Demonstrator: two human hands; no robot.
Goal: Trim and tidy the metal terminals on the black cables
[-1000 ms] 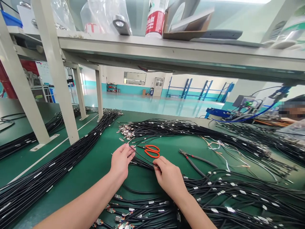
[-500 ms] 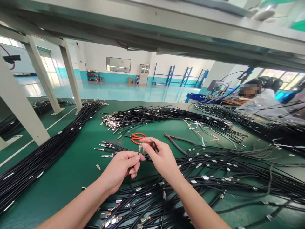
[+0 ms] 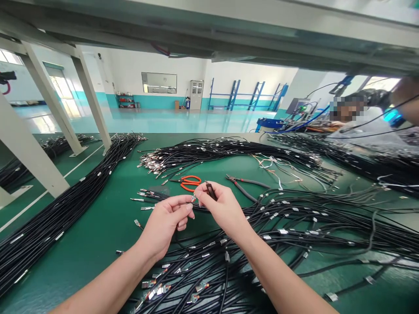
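My left hand (image 3: 170, 220) is closed in a pinch around the end of a black cable, most of which its fingers hide. A small metal-and-clear connector (image 3: 194, 198) sits at that end, between my two hands. The thumb and forefinger of my right hand (image 3: 221, 205) touch the connector. A small dark tool (image 3: 211, 191), of a kind I cannot make out, is tucked in the fingers of that same hand. Just beyond the hands lie orange-handled scissors (image 3: 190, 183) and grey-handled cutting pliers (image 3: 247, 185). Below them spreads a heap of black cables (image 3: 209, 266) with connector ends.
Black cable bundles lie at the left (image 3: 75, 192), across the back (image 3: 222, 150) and at the right (image 3: 353, 163) of the green table (image 3: 98, 257). Loose white wires (image 3: 271, 168) rest behind the pliers. A shelf beam (image 3: 209, 39) hangs overhead. Another person (image 3: 366, 113) sits at the far right.
The view has shifted slightly. My right hand has tilted a little, and its fingers now cover more of the connector. The dark tool stands more upright in it.
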